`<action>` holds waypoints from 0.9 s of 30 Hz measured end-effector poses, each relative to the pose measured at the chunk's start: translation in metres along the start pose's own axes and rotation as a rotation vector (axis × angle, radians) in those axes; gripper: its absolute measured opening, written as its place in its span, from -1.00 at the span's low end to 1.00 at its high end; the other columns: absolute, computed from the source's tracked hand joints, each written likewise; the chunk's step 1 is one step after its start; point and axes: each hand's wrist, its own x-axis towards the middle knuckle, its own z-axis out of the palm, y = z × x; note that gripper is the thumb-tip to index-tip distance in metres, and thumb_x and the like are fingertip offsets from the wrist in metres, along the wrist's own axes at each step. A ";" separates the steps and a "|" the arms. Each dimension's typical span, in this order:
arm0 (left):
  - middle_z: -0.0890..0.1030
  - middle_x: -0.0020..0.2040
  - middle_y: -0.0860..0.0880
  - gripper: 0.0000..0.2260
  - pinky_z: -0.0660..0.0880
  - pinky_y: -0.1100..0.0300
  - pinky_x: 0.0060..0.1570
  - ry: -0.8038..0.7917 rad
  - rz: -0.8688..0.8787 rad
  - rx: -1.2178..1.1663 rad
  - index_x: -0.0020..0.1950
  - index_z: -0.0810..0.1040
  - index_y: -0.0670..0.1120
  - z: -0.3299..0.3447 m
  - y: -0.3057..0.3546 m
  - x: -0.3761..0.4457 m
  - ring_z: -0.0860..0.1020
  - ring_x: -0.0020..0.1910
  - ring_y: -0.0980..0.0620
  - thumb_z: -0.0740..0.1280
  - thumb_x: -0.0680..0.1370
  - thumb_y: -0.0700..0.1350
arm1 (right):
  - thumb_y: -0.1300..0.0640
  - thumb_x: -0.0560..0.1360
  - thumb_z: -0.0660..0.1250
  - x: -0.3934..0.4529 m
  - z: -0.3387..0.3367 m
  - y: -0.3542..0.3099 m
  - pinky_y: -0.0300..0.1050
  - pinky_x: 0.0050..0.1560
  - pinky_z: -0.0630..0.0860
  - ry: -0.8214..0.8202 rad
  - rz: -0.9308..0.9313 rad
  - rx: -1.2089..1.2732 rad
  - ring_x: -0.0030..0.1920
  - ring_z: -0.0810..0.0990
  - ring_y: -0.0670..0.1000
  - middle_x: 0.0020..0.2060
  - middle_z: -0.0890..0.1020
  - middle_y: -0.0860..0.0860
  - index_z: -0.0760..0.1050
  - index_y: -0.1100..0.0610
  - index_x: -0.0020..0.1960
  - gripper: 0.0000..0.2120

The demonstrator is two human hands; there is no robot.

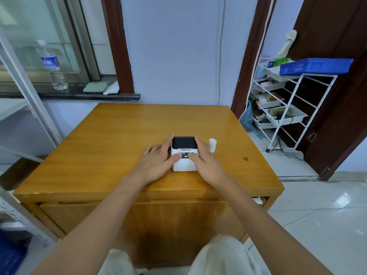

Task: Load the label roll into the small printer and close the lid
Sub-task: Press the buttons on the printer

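Observation:
A small white printer [184, 164] with a black lid [183, 141] sits near the middle of the wooden table [119, 139]. Its lid is down. My left hand [158, 158] rests against the printer's left side with the thumb on its top panel. My right hand [205, 158] holds the right side, thumb also on the top panel. A white label roll [212, 144] stands upright on the table just right of my right hand, apart from the printer.
A white wire rack [294, 108] with trays and a blue basket [315, 66] stands to the right by a dark door. A water bottle [52, 65] stands on the window sill at the back left. A white shelf frame [29, 92] is at the left.

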 end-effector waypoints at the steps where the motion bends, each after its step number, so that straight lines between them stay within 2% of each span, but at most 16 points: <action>1: 0.27 0.67 0.05 -0.28 -0.09 -0.04 0.64 0.001 -0.022 -0.022 0.70 -0.19 0.20 0.001 0.002 0.000 0.15 0.65 0.09 -0.06 0.58 0.35 | -0.15 0.65 0.09 0.001 0.000 0.000 0.11 0.45 0.38 -0.009 0.007 -0.009 0.56 0.35 0.04 0.66 0.25 -0.10 -0.04 -0.11 0.72 -0.32; 3: 0.24 0.68 0.06 -0.30 -0.13 -0.03 0.64 0.008 -0.054 -0.048 0.69 -0.21 0.19 0.005 0.007 0.001 0.11 0.66 0.10 -0.05 0.59 0.30 | -0.18 0.60 0.05 0.002 0.001 -0.001 0.14 0.39 0.43 -0.011 0.009 -0.020 0.49 0.42 0.06 0.63 0.32 -0.08 -0.03 -0.14 0.70 -0.30; 5: 0.22 0.69 0.05 -0.27 -0.14 -0.04 0.64 0.009 -0.059 -0.042 0.69 -0.23 0.19 0.008 0.008 0.002 0.08 0.67 0.11 -0.10 0.55 0.31 | -0.14 0.63 0.05 0.004 0.003 -0.001 0.13 0.28 0.47 0.004 0.004 -0.038 0.39 0.49 0.07 0.58 0.37 -0.05 -0.02 -0.13 0.69 -0.35; 9: 0.24 0.68 0.05 -0.26 -0.13 -0.04 0.64 0.028 -0.046 -0.026 0.70 -0.23 0.15 0.012 0.005 0.003 0.07 0.67 0.11 -0.12 0.55 0.30 | -0.10 0.68 0.04 0.006 0.006 0.004 0.06 0.08 0.44 0.013 -0.007 -0.060 0.26 0.53 0.06 0.54 0.41 -0.02 -0.02 -0.13 0.68 -0.40; 15: 0.23 0.69 0.05 -0.29 -0.13 -0.04 0.64 0.041 -0.035 -0.027 0.70 -0.22 0.15 0.013 0.003 0.003 0.08 0.67 0.09 -0.09 0.59 0.28 | -0.04 0.71 -0.01 0.007 0.007 0.005 0.02 0.01 0.40 0.015 -0.015 -0.058 0.23 0.48 0.02 0.55 0.39 -0.02 -0.03 -0.12 0.69 -0.44; 18: 0.20 0.70 0.05 -0.30 -0.14 -0.05 0.64 0.018 -0.040 -0.040 0.69 -0.24 0.18 0.012 0.003 0.003 0.05 0.68 0.10 -0.09 0.58 0.28 | -0.04 0.71 -0.01 0.006 0.007 0.005 0.04 0.08 0.42 0.019 -0.006 -0.059 0.33 0.49 0.07 0.58 0.36 -0.02 -0.04 -0.12 0.69 -0.43; 27: 0.18 0.70 0.00 -0.29 -0.19 -0.07 0.63 -0.012 -0.081 -0.070 0.69 -0.28 0.16 0.008 0.015 0.000 0.02 0.68 0.07 -0.08 0.59 0.23 | -0.05 0.70 -0.01 0.005 0.008 0.001 0.03 0.06 0.41 0.031 0.003 -0.063 0.33 0.52 0.09 0.56 0.39 0.01 -0.05 -0.09 0.70 -0.42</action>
